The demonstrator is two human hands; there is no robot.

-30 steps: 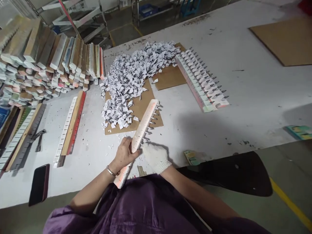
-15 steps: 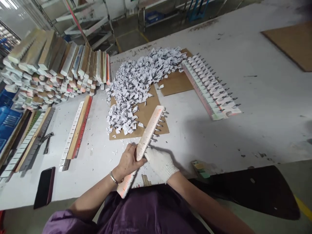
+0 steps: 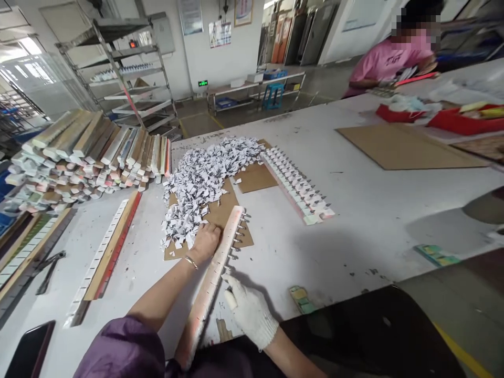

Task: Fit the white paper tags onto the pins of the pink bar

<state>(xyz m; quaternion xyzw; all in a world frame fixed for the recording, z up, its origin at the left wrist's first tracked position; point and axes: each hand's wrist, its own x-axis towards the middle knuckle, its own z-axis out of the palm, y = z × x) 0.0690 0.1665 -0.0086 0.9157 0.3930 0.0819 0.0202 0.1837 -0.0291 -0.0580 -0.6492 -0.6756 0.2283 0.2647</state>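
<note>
A long pale slotted strip (image 3: 214,273) lies slanted across the white table (image 3: 354,231), its near end over the table edge, with small metal clips along its far right side. My bare left hand (image 3: 205,242) reaches past the strip to the near edge of a heap of small white folded paper tags (image 3: 205,178) on brown cardboard (image 3: 220,215). Whether it holds a tag is hidden. My right hand (image 3: 248,310), in a white knit glove, rests beside the strip's right edge, fingers touching it.
A filled strip with clips (image 3: 297,186) lies right of the heap. Stacked strips (image 3: 79,152) fill the far left; loose strips (image 3: 106,252) and a dark phone (image 3: 27,349) lie left. A cardboard sheet (image 3: 405,149) and a person in pink (image 3: 388,60) are far right.
My left hand let go of the strip and moved forward to the paper heap. The strip now lies on the table, and the view tilted up to show the room.
</note>
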